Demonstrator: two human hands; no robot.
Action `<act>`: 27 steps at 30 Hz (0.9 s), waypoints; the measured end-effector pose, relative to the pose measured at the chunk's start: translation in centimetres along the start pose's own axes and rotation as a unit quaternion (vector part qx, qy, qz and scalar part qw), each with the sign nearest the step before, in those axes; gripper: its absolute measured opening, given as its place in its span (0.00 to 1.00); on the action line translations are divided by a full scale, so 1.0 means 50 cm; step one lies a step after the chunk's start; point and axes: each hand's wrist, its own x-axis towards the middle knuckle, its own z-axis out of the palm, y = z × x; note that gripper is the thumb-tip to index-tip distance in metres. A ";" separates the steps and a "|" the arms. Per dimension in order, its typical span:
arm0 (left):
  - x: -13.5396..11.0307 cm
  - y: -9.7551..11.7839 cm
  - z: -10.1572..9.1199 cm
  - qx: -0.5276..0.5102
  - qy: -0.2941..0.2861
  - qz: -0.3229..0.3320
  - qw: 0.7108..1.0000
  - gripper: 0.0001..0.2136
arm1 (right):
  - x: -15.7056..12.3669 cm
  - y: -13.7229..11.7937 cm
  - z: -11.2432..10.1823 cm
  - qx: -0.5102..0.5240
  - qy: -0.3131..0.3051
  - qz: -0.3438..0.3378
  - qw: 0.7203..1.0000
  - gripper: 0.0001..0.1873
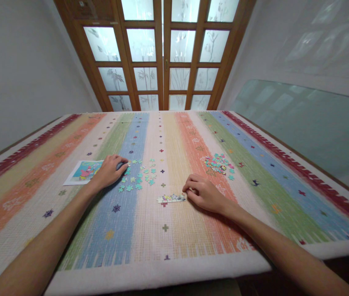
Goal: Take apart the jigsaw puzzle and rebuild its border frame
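A joined strip of jigsaw puzzle pieces [172, 198] lies across the pale and yellow stripes of the cloth. At its right end, my right hand [204, 192] has thumb and forefinger closed on a puzzle piece, mostly hidden by the fingertips. My left hand [112, 169] rests farther left, fingers bent and tips together at the edge of some loose turquoise puzzle pieces [138, 181]; what the tips hold, if anything, is hidden. Partly under that hand and wrist is a printed picture [83, 172] with a pink cartoon figure on a blue-green ground.
A heap of mixed puzzle pieces [219, 163] sits beyond my right hand on the orange stripe. The striped tablecloth [143, 238] covers the table to its front edge. Behind stand wooden glass-paned doors [162, 61], and a pale glass panel [310, 123] leans at the right wall.
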 end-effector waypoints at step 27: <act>-0.022 0.141 -0.050 -0.253 -0.087 0.008 0.964 0.14 | 0.001 -0.003 -0.002 0.014 -0.001 -0.001 1.000 0.11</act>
